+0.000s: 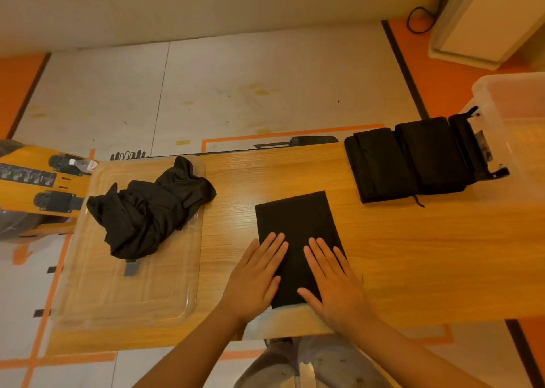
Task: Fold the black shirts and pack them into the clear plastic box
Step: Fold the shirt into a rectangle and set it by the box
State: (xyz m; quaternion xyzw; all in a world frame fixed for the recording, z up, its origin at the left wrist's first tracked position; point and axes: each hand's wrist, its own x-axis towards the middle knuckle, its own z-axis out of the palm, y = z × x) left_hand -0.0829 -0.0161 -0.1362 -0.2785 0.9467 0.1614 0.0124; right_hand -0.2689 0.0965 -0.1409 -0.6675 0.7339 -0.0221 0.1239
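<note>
No wording can be read. The red label on the water bottle [84, 163] and the grey markings on the yellow machine's black panel [28, 176] are too blurred to make out.

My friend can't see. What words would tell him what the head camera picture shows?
The left hand and right hand press flat on a folded black shirt on a wooden table. A crumpled black shirt lies on a clear lid to the left; a row of folded shirts sits at right beside the clear plastic box.
</note>
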